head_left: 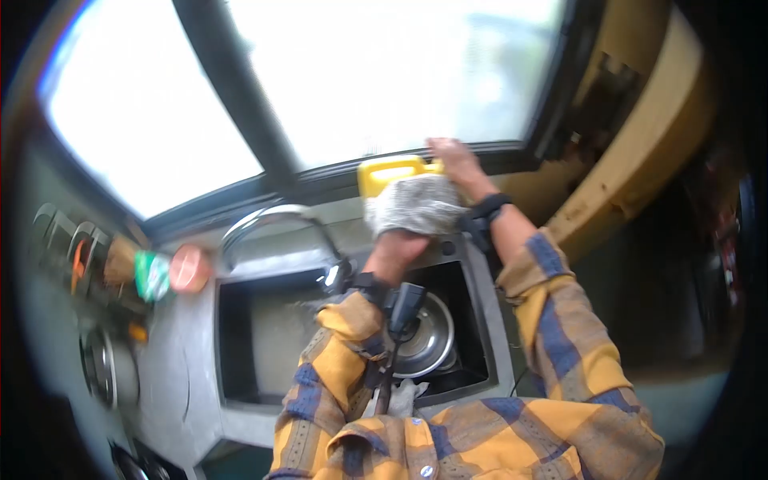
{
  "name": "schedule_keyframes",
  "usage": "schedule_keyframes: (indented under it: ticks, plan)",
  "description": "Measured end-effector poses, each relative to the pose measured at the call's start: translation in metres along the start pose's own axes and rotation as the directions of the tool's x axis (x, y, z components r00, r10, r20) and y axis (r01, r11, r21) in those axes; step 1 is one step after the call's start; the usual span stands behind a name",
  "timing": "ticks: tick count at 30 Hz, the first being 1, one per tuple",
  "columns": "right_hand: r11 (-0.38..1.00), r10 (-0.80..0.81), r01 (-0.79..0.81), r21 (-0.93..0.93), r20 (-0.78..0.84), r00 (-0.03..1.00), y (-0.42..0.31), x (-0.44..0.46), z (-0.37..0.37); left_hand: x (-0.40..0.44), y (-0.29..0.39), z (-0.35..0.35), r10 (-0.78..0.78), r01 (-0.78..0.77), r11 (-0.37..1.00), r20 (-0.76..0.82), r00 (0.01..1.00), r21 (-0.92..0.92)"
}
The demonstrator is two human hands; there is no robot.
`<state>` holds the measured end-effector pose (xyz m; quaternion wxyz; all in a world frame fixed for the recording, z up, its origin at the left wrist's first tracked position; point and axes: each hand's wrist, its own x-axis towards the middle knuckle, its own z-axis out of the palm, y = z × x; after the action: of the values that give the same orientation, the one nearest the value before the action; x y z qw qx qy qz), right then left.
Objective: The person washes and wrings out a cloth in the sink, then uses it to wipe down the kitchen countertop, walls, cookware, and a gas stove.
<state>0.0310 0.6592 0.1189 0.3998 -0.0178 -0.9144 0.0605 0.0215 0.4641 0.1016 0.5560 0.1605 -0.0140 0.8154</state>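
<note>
A yellow plastic jug with a moulded handle [392,171] is up at the window sill behind the sink. A grey mottled cloth [412,206] covers its near side. My left hand [402,245] is under the cloth's near edge, closed on it against the jug; its fingers are mostly hidden. At the jug's upper right end is my right hand [458,166], with fingers curled over the top; motion blurs the exact grip. Both wrists wear dark bands.
Below my arms is a dark double sink [264,344] with a round metal lid or pan [424,336] in its right part. A curved faucet [280,212] arches at left. A green-and-white packet [150,274] and a pink round item [190,268] stand on the left counter. A wooden beam [632,160] rises at right.
</note>
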Motion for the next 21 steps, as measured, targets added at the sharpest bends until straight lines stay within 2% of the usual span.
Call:
schedule_keyframes:
  ticks: [1,2,3,4,5,6,7,8,9,10,11,12,13,14,15,16,17,18,19,20,21]
  plan:
    - [0.741,0.447,-0.539,0.401,0.304,0.841,0.004,-0.003,-0.002,-0.026,0.007,0.012,0.038,-0.048,0.888,0.032,0.999,0.457]
    - [0.755,0.484,-0.555,0.351,0.273,0.831,0.000,-0.006,-0.009,-0.054,0.011,0.038,0.075,-0.089,0.396,0.064,0.995,0.914]
    - [0.763,0.520,-0.572,0.300,0.241,0.819,-0.007,-0.009,-0.018,-0.081,0.015,0.066,0.112,-0.089,-0.069,0.096,0.989,0.994]
    - [0.917,0.373,-0.387,0.097,0.137,0.918,0.000,-0.017,-0.011,-0.085,0.021,0.021,0.076,-0.123,-0.318,0.155,0.985,0.940]
    - [0.967,0.209,-0.203,-0.155,0.028,0.977,0.011,-0.026,-0.002,-0.103,0.022,0.025,0.193,-0.281,-0.373,0.370,0.909,0.884]
    - [0.976,0.216,-0.216,0.020,-0.031,0.976,-0.004,-0.025,-0.015,-0.110,0.027,0.045,0.199,-0.292,0.424,0.226,0.954,0.857]
    - [0.849,0.346,-0.326,0.415,0.029,0.938,-0.047,-0.028,-0.035,-0.134,0.034,0.061,0.259,-0.266,0.564,0.139,0.956,0.782]
    - [0.524,0.447,-0.428,0.737,0.190,0.874,-0.088,-0.030,-0.050,-0.167,0.038,0.076,0.326,-0.232,0.584,0.038,0.945,0.778]
    - [0.202,0.429,-0.485,0.851,0.369,0.825,-0.131,-0.036,-0.061,-0.197,0.039,0.089,0.388,-0.231,0.593,-0.023,0.921,0.772]
    - [-0.034,0.346,-0.544,0.838,0.521,0.780,-0.169,-0.046,-0.073,-0.223,0.040,0.099,0.435,-0.233,0.592,-0.063,0.898,0.772]
    - [0.194,0.198,-0.667,0.720,0.637,0.745,-0.206,-0.048,-0.084,-0.253,0.043,0.110,0.484,-0.245,0.580,-0.086,0.871,0.777]
    - [-0.164,0.075,-0.707,0.688,0.723,0.686,-0.251,-0.053,-0.082,-0.280,0.045,0.120,0.527,-0.261,0.571,-0.103,0.844,0.778]
    - [-0.162,-0.063,-0.708,0.687,0.709,0.702,-0.301,-0.062,-0.090,-0.308,0.045,0.132,0.567,-0.276,0.559,-0.117,0.815,0.782]
    - [-0.162,-0.069,-0.762,0.627,0.763,0.643,-0.329,-0.073,-0.087,-0.334,0.047,0.140,0.603,-0.288,0.546,-0.131,0.786,0.787]
    - [-0.084,-0.062,-0.784,0.616,0.782,0.621,-0.355,-0.085,-0.087,-0.360,0.048,0.150,0.648,-0.301,0.524,-0.144,0.748,0.797]
    - [0.266,-0.124,-0.713,0.649,0.756,0.642,-0.377,-0.089,-0.088,-0.384,0.053,0.159,0.693,-0.314,0.493,-0.148,0.706,0.811]
    - [0.573,-0.186,-0.528,0.626,0.727,0.661,-0.398,-0.094,-0.090,-0.415,0.056,0.177,0.742,-0.312,0.447,-0.152,0.653,0.838]
    - [0.889,-0.353,-0.002,0.459,0.686,0.636,-0.416,-0.099,-0.088,-0.442,0.062,0.184,0.791,-0.319,0.377,-0.123,0.600,0.870]
    - [0.517,-0.323,-0.607,0.604,0.794,0.515,-0.445,-0.105,-0.084,-0.473,0.066,0.196,0.834,-0.297,0.295,-0.093,0.544,0.908]
    - [-0.091,-0.285,-0.925,0.370,0.880,0.380,-0.474,-0.112,-0.079,-0.506,0.070,0.194,0.852,-0.411,0.187,0.061,0.520,0.892]
    - [0.021,-0.352,-0.942,0.334,0.885,0.306,-0.507,-0.110,-0.086,-0.539,0.075,0.193,0.849,-0.522,0.083,0.214,0.483,0.849]
